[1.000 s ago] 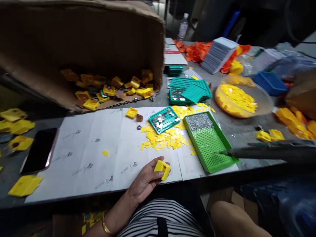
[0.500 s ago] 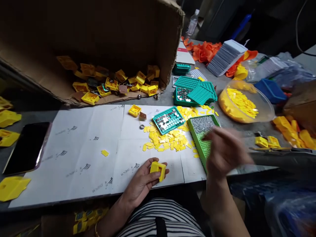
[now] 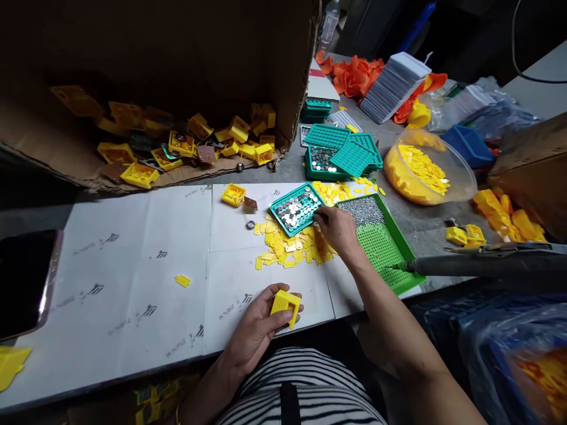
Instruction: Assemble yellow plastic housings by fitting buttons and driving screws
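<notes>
My left hand (image 3: pixel 259 327) is closed round a small yellow plastic housing (image 3: pixel 286 306) near the front edge of the white paper sheet (image 3: pixel 133 277). My right hand (image 3: pixel 336 229) reaches forward, its fingertips pinched at the right corner of a teal tray of small silver discs (image 3: pixel 296 209). Whether the fingers hold a disc is hidden. A heap of small yellow chips (image 3: pixel 290 248) lies under and beside this hand. A green pegged tray (image 3: pixel 376 239) with silver parts at its far end sits just to the right.
A tipped cardboard box (image 3: pixel 177 65) holds several yellow housings. Stacked teal trays (image 3: pixel 341 156), a clear bowl of yellow chips (image 3: pixel 425 171), a card stack (image 3: pixel 392 85) and orange pieces lie behind. A dark tool (image 3: pixel 478 265) rests at right. A phone (image 3: pixel 24 280) lies left.
My right hand came into view from the right and has reached forward to the teal tray of discs. The left hand kept hold of the yellow housing. The camera view shifted slightly.
</notes>
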The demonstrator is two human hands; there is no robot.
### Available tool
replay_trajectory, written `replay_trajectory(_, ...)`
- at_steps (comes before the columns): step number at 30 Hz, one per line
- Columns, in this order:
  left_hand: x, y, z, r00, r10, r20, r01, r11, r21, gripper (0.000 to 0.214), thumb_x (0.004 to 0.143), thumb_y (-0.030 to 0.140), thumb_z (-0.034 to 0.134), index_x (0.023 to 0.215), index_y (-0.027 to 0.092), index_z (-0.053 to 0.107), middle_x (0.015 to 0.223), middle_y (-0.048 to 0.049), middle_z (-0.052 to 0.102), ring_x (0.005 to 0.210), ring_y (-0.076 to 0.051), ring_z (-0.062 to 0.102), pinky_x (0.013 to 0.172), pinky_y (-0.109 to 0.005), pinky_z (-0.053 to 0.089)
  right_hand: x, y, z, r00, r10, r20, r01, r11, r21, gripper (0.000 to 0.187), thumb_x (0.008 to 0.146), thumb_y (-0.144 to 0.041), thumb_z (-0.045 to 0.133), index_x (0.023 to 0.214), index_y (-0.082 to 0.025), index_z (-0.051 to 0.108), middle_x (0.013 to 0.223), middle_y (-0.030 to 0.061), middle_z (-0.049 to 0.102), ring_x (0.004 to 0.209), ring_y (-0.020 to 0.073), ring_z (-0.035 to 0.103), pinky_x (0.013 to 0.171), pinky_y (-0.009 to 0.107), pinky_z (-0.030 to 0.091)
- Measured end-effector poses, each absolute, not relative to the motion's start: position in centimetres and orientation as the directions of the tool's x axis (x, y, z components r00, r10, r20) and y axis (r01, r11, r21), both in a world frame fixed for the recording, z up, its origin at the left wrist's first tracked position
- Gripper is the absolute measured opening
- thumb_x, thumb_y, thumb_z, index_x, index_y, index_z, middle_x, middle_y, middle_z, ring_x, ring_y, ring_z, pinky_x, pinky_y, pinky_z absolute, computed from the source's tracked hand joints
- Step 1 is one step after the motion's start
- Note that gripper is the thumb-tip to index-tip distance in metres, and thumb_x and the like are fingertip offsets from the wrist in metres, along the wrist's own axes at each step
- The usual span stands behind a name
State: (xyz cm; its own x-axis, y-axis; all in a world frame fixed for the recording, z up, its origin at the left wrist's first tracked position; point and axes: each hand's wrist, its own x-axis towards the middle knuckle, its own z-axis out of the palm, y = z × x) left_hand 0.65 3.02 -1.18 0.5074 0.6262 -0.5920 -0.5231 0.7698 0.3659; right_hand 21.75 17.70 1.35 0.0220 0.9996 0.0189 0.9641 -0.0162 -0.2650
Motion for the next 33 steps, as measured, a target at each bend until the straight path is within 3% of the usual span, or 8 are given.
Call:
replay_trajectory(5, 0.7, 3.2, -1.3, 0.517, 0.625, -0.585, -0.528, 0.771, 0.356, 0.049, 0.07, 0.013, 0.078, 0.112, 0.02, 0.053, 0.107, -0.0058, 0.07, 0.095, -0.017, 0.067, 0.088, -0.03, 0.048, 22.1, 17.3, 1.8, 0.016, 1.0, 0.003, 0.934, -0.014, -0.358, 0.018, 0.086, -0.021, 0.055, 0.095, -0.017, 0.07, 0.088, 0.0077, 0.074, 0.079, 0.0204, 0.066, 0.072, 0.032, 0.047)
replay_trajectory(9, 0.7, 3.3, -1.2, 0.518, 0.619, -0.59, -0.527, 0.774, 0.35, 0.047, 0.07, 0.014, 0.079, 0.11, 0.02, 0.054, 0.106, -0.0058, 0.069, 0.096, -0.018, 0.067, 0.088, -0.03, 0.048, 21.9, 17.6, 2.4, 0.009, 1.0, 0.003, 0.887, -0.007, -0.461, 0.023, 0.087, -0.02, 0.056, 0.106, -0.016, 0.069, 0.095, 0.0061, 0.074, 0.084, 0.0163, 0.068, 0.078, 0.029, 0.05)
replay_trajectory(13, 0.7, 3.3, -1.2, 0.514, 0.618, -0.595, -0.531, 0.774, 0.345, 0.048, 0.07, 0.013, 0.079, 0.109, 0.02, 0.054, 0.104, -0.0054, 0.07, 0.097, -0.018, 0.067, 0.088, -0.03, 0.049, 21.0, 19.0, 2.8, -0.075, 0.996, -0.048, 0.859, 0.04, -0.51, 0.013, 0.081, -0.019, 0.065, 0.089, -0.02, 0.075, 0.09, 0.0027, 0.075, 0.078, 0.0152, 0.068, 0.076, 0.029, 0.05)
replay_trajectory(24, 0.7, 3.2, -1.5, 0.515, 0.639, -0.571, -0.555, 0.756, 0.346, 0.044, 0.072, 0.012, 0.076, 0.109, 0.019, 0.054, 0.102, -0.006, 0.07, 0.094, -0.017, 0.067, 0.088, -0.031, 0.049, 20.1, 20.7, 2.1, -0.059, 0.992, -0.108, 0.868, -0.003, -0.497, 0.023, 0.078, -0.017, 0.062, 0.097, -0.018, 0.075, 0.08, 0.004, 0.074, 0.076, 0.0178, 0.068, 0.069, 0.031, 0.048)
replay_trajectory(33, 0.8, 3.4, -1.6, 0.516, 0.637, -0.573, -0.546, 0.76, 0.352, 0.046, 0.071, 0.012, 0.077, 0.11, 0.019, 0.053, 0.102, -0.0064, 0.069, 0.094, -0.018, 0.067, 0.087, -0.031, 0.049, 19.2, 20.3, 2.5, -0.069, 0.993, -0.1, 0.898, 0.018, -0.439, 0.02, 0.08, -0.031, 0.066, 0.092, -0.019, 0.075, 0.08, 0.0052, 0.074, 0.074, 0.0179, 0.066, 0.064, 0.031, 0.045)
